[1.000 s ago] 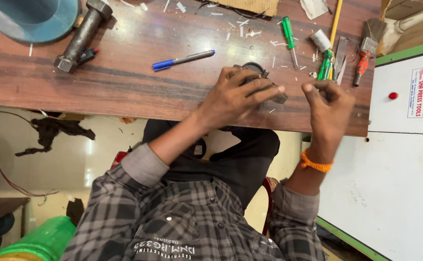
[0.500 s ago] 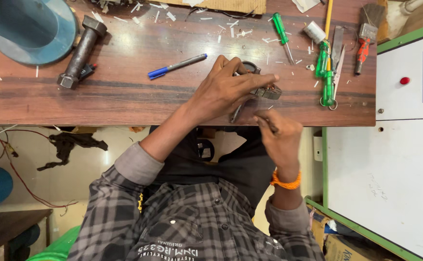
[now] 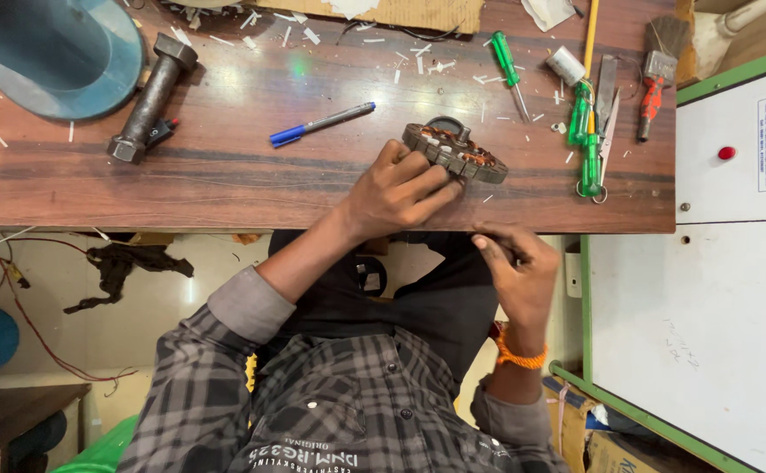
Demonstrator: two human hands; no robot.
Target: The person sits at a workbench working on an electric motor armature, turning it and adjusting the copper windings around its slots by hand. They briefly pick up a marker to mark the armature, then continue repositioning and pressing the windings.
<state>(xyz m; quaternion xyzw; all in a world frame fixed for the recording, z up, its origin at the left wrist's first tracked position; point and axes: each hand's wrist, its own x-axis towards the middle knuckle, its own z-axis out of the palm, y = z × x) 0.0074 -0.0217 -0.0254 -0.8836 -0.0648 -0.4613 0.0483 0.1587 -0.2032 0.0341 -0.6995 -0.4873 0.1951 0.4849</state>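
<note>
Stator (image 3: 457, 153): round grey toothed ring, copper windings inside, lying flat on wooden bench (image 3: 225, 184) near its front edge. My left hand (image 3: 396, 188) rests on its near rim, fingers curled against it. My right hand (image 3: 514, 271) off bench below edge, fingertips pinched together; contents indiscernible. Green screwdrivers (image 3: 586, 140) just right of stator; blue pen (image 3: 321, 123) to left.

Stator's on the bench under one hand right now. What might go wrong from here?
The round stator is held only by the left hand, fingers at its rim; it may slide. The right hand is off the bench. Loose green screwdrivers lie close and may get knocked.
</note>
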